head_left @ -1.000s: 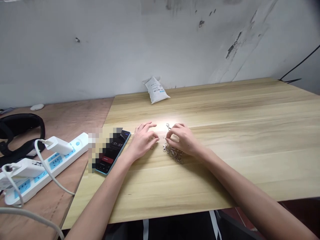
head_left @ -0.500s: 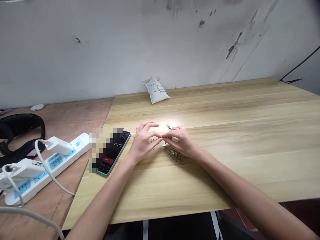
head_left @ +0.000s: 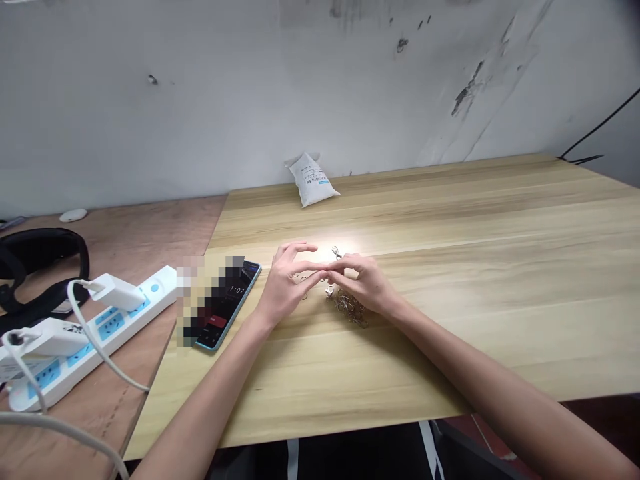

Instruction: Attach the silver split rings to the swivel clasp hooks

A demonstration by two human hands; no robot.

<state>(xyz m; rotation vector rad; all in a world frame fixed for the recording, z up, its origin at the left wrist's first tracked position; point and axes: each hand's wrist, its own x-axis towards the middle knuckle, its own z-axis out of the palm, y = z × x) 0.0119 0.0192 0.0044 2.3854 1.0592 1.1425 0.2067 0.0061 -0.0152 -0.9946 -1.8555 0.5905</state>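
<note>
1. Left hand [head_left: 283, 283] meets right hand [head_left: 369, 285] at the fingertips; whether either clamps anything cannot be told.
2. Clasps [head_left: 347, 305] lie heaped on table [head_left: 465, 233], just beside right hand.
3. Rings [head_left: 305, 297] lie beside left hand.

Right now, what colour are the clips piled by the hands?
The clips look silvery, and show best in the head view.

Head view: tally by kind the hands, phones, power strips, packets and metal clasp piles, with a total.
Left hand, right hand: 2
Smartphone: 1
Power strip: 1
White packet: 1
Metal clasp pile: 1 (pieces not countable)
Total: 6
</note>
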